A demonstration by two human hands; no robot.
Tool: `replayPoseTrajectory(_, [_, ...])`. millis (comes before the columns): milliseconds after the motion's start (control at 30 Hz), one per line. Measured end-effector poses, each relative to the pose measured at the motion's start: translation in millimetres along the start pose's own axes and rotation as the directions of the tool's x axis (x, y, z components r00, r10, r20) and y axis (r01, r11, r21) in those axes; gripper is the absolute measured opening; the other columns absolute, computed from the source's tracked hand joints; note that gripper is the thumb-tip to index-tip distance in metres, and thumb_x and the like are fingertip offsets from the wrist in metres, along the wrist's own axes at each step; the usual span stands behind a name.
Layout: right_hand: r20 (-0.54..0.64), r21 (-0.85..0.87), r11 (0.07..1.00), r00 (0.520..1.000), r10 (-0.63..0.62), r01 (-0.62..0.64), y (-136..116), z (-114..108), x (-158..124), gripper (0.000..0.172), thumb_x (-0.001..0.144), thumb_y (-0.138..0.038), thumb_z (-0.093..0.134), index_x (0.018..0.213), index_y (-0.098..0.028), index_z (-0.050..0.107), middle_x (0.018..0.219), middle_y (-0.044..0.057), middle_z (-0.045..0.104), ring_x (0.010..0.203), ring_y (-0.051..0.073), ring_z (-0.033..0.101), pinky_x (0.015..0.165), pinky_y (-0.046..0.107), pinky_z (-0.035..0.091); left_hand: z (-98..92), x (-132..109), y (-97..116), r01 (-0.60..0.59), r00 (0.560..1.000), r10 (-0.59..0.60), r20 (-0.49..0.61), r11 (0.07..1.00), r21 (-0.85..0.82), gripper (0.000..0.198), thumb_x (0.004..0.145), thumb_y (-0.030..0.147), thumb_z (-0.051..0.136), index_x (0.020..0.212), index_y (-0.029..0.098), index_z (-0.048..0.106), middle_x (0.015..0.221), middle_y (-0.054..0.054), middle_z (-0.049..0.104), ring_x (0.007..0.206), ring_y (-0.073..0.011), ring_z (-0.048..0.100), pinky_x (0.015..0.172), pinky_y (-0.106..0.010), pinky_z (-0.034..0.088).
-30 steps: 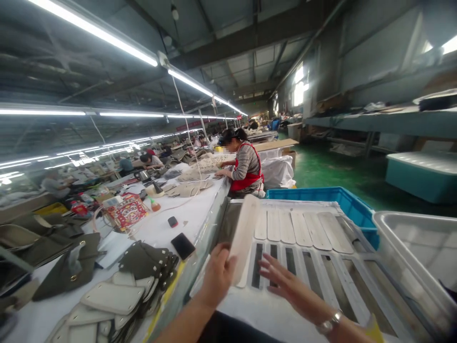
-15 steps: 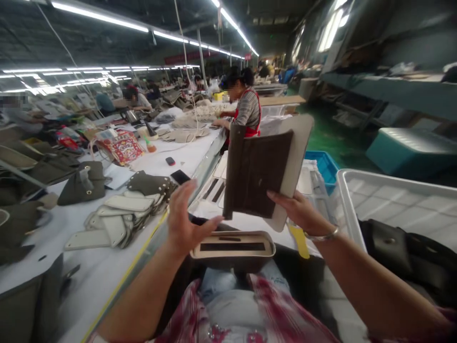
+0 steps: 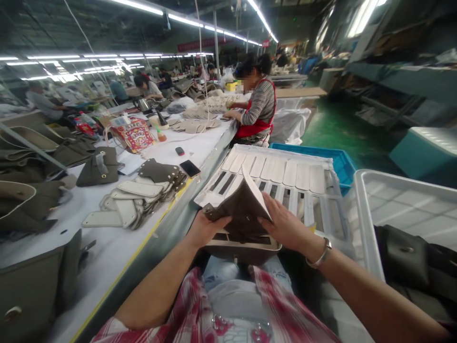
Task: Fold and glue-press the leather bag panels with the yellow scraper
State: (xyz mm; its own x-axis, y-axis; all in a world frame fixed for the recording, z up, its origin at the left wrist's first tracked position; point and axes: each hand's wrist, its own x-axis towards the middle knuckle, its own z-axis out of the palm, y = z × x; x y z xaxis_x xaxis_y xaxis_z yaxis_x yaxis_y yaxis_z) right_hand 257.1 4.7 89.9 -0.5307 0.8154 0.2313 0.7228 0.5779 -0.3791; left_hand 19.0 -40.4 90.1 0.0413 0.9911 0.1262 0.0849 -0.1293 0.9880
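A dark brown leather bag panel (image 3: 238, 206) with a pale inner face is bent between both hands, tilted over my lap. My left hand (image 3: 204, 229) is closed on its left edge, thumb on the dark face. Gripping the right edge is my right hand (image 3: 287, 226), with a bracelet at the wrist. Just beneath the panel, a boxy dark bag body (image 3: 244, 253) with a cream rim rests on my lap, its opening upward. The panel's lower part overlaps that opening; whether it reaches inside is hidden.
Beyond my hands, a rack (image 3: 296, 174) bears pale strips. A white crate (image 3: 364, 209) with dark bags stands right, a blue crate (image 3: 342, 164) behind. Pale leather pieces (image 3: 132, 200) and a phone (image 3: 190, 168) lie on the left table. A co-worker (image 3: 262, 105) sits ahead.
The panel has come down from upright to over the bag body and is now bent. My left hand, open and apart before, has closed on its left edge. The view has shifted slightly left.
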Motion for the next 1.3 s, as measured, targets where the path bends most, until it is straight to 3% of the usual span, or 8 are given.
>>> replayPoseTrajectory(200, [-0.077, -0.173, 0.985, 0.996, -0.035, 0.021, -6.8, 1.5, 1.9, 0.076, 0.084, -0.033, 0.046, 0.144, -0.009, 0.006, 0.124, 0.021, 0.045, 0.11, 0.035, 0.047, 0.091, 0.049, 0.04, -10.7, 7.3, -34.2, 0.081, 0.995, -0.093, -0.037, 0.964, -0.252, 0.03, 0.064, 0.029, 0.075, 0.089, 0.012, 0.069, 0.087, -0.005, 0.071, 0.082, -0.0231, 0.066, 0.082, -0.039, 0.052])
replayPoseTrajectory(333, [-0.063, -0.204, 0.977, 0.995, -0.079, 0.065, -9.2, 6.5, 9.6, 0.076, 0.084, -0.032, 0.045, 0.143, -0.007, 0.005, 0.121, 0.022, 0.046, 0.106, 0.034, 0.047, 0.089, 0.047, 0.041, -14.6, 11.0, -43.5, 0.043, 0.994, -0.062, -0.088, 0.979, -0.201, 0.027, 0.067, 0.029, 0.073, 0.089, 0.014, 0.069, 0.092, -0.005, 0.07, 0.088, -0.0232, 0.065, 0.085, -0.038, 0.05])
replayPoseTrajectory(533, [0.027, -0.292, 0.951, 0.995, -0.098, 0.101, -1.4, 7.8, 2.4, 0.076, 0.08, -0.038, 0.051, 0.141, -0.006, 0.018, 0.115, 0.019, 0.048, 0.101, 0.031, 0.046, 0.087, 0.044, 0.038, -31.9, -1.4, -48.7, 0.098, 0.995, -0.099, -0.019, 0.994, -0.055, 0.035, 0.065, 0.027, 0.074, 0.096, 0.015, 0.061, 0.084, -0.002, 0.068, 0.078, -0.0179, 0.064, 0.076, -0.032, 0.052])
replayPoseTrajectory(700, [0.115, -0.305, 0.909, 0.959, -0.261, 0.284, 5.8, 7.8, 0.8, 0.083, 0.075, -0.05, 0.054, 0.141, -0.009, 0.024, 0.12, 0.018, 0.048, 0.104, 0.032, 0.044, 0.089, 0.046, 0.033, -63.9, -12.4, -48.0, 0.017, 0.962, -0.032, -0.272, 0.998, -0.056, 0.038, 0.073, 0.028, 0.067, 0.106, 0.016, 0.054, 0.096, -0.005, 0.065, 0.092, -0.0167, 0.061, 0.083, -0.029, 0.048])
replayPoseTrajectory(867, [0.162, -0.252, 0.905, 0.937, -0.31, 0.343, -6.0, 27.6, 18.9, 0.092, 0.073, -0.059, 0.054, 0.143, -0.01, 0.02, 0.114, 0.015, 0.051, 0.096, 0.029, 0.047, 0.086, 0.042, 0.034, -65.7, -26.0, -53.1, 0.192, 0.935, -0.132, -0.33, 0.969, 0.158, 0.034, 0.074, 0.033, 0.062, 0.102, 0.014, 0.061, 0.1, -0.009, 0.063, 0.092, -0.0199, 0.061, 0.082, -0.031, 0.048])
replayPoseTrajectory(1000, [0.189, -0.288, 0.874, 0.918, -0.347, 0.39, -13.8, 43.2, 22.7, 0.081, 0.075, -0.054, 0.054, 0.143, -0.02, 0.024, 0.103, 0.011, 0.052, 0.086, 0.025, 0.049, 0.077, 0.038, 0.036, -62.9, -39.4, -72.5, 0.311, 0.874, -0.166, -0.457, 0.913, 0.264, 0.038, 0.073, 0.033, 0.062, 0.107, 0.015, 0.057, 0.105, -0.01, 0.06, 0.098, -0.0208, 0.058, 0.084, -0.033, 0.047])
replayPoseTrajectory(1133, [0.196, -0.387, 0.811, 0.899, -0.391, 0.438, -11.5, 50.0, 19.5, 0.076, 0.076, -0.055, 0.055, 0.141, -0.025, 0.029, 0.1, 0.011, 0.051, 0.081, 0.026, 0.047, 0.07, 0.038, 0.037, -63.8, -50.5, -84.6, 0.4, 0.869, -0.28, -0.408, 0.882, 0.248, 0.039, 0.077, 0.041, 0.057, 0.108, 0.017, 0.054, 0.087, -0.005, 0.059, 0.076, -0.0171, 0.06, 0.062, -0.026, 0.051])
replayPoseTrajectory(1300, [0.182, -0.416, 0.812, 0.913, -0.365, 0.408, -4.3, 55.4, 18.4, 0.071, 0.081, -0.061, 0.046, 0.141, -0.025, 0.031, 0.099, 0.011, 0.052, 0.077, 0.025, 0.045, 0.065, 0.038, 0.038, -54.4, -54.7, -79.9, 0.481, 0.869, -0.427, -0.249, 0.847, 0.228, 0.047, 0.078, 0.046, 0.055, 0.118, 0.021, 0.048, 0.066, 0.001, 0.055, 0.046, -0.0124, 0.052, 0.038, -0.02, 0.041])
